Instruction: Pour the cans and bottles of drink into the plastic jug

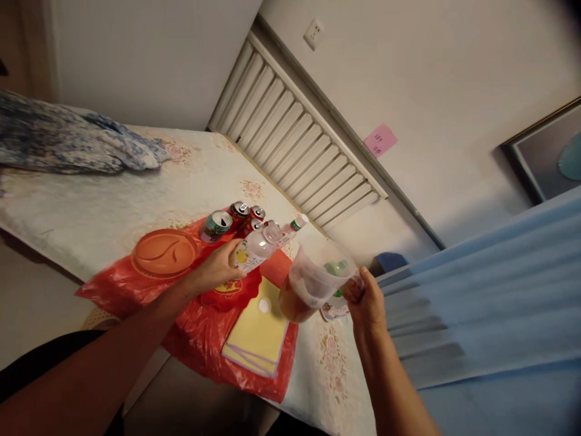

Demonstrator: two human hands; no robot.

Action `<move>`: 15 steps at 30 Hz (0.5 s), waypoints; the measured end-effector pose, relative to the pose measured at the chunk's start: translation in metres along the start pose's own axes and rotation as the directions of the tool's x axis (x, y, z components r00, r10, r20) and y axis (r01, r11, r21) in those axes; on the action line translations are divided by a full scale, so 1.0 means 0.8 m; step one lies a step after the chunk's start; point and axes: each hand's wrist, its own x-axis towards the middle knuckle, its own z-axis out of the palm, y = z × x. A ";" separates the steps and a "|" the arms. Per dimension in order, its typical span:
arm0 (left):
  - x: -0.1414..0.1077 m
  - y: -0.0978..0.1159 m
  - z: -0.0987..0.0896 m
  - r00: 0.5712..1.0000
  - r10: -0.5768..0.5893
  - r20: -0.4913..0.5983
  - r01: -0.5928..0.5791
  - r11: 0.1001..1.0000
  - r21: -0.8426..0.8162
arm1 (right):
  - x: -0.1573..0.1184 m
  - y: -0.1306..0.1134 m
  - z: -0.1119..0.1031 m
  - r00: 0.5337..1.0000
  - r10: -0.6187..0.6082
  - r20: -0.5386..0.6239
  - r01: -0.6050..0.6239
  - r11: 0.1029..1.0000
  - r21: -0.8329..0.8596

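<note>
My left hand is wrapped round a clear bottle with a yellow-printed label; its open mouth tilts toward the right. In my right hand is the handle of a translucent plastic jug, tipped, with brownish liquid low inside. The bottle's mouth is a little apart from the jug's rim. Under them lie a yellow cloth with a white cap on it, and a red scalloped dish with a yellow print.
A red plastic bag is spread on the flowered tablecloth. On it stand a green can, several dark and red cans, and an orange lid. Behind is a white-capped bottle. A radiator and blue curtain border the table.
</note>
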 end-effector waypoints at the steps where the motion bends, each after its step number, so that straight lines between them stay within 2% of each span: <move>1: 0.000 0.003 -0.004 1.000 0.009 -0.029 -0.009 1.000 0.012 | -0.001 0.000 0.008 0.999 -0.019 -0.033 0.020 0.999 0.035; 6: -0.006 0.019 -0.022 0.975 0.065 -0.212 -0.045 0.994 0.101 | 0.001 0.007 0.052 0.992 -0.068 -0.105 0.082 0.987 0.137; 11: -0.010 0.021 -0.030 0.932 0.089 -0.351 -0.076 0.996 0.052 | 0.007 0.036 0.099 0.990 0.020 -0.139 0.021 0.957 0.290; 15: -0.013 0.017 -0.038 0.879 0.114 -0.463 -0.078 0.992 0.095 | 0.007 0.066 0.134 0.995 0.030 -0.099 0.004 0.947 0.321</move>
